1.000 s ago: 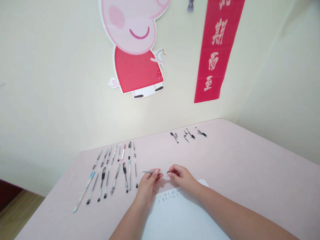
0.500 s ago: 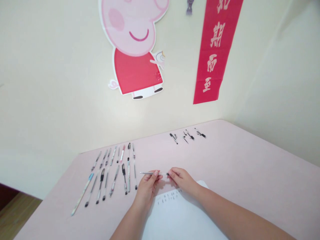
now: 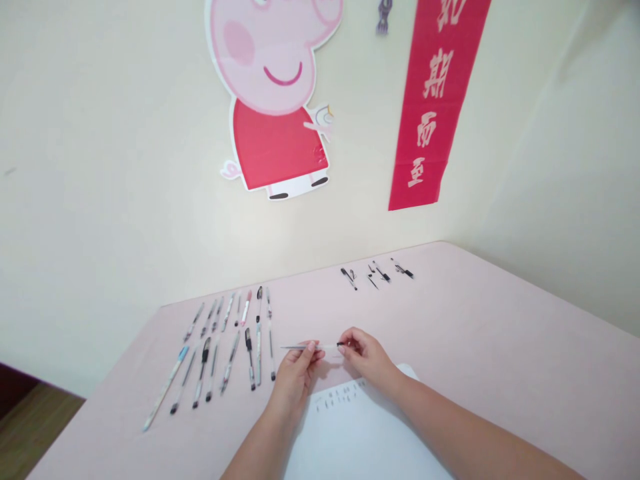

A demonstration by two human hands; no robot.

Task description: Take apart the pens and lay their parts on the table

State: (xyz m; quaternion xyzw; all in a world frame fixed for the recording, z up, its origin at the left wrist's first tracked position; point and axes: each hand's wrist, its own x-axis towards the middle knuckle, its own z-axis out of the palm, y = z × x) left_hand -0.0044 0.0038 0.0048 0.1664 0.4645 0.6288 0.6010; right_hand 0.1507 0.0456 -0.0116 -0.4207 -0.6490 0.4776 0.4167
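Above the top of a white sheet of paper point(image 3: 360, 433), a slim clear pen point(image 3: 327, 346) lies level, its grey tip pointing left. My left hand point(image 3: 299, 367) is closed round its barrel, thumb on top. At the pen's right end, the thumb and fingers of my right hand point(image 3: 364, 353) pinch a small black end cap point(image 3: 341, 344). Whether the cap is still joined to the barrel I cannot tell. Small rows of handwriting run along the paper's top, under my hands.
Several pens point(image 3: 229, 363) lie in two rows on the pink table point(image 3: 480, 360) to the left. Black pens and loose pen parts point(image 3: 380, 271) lie near the back edge. On the wall are a cartoon pig cutout point(image 3: 280, 147) and a red banner point(image 3: 425, 120).
The fingers of my right hand have shifted slightly up and right at the pen's black end, which now shows more. My left hand keeps its hold. The view has moved slightly.
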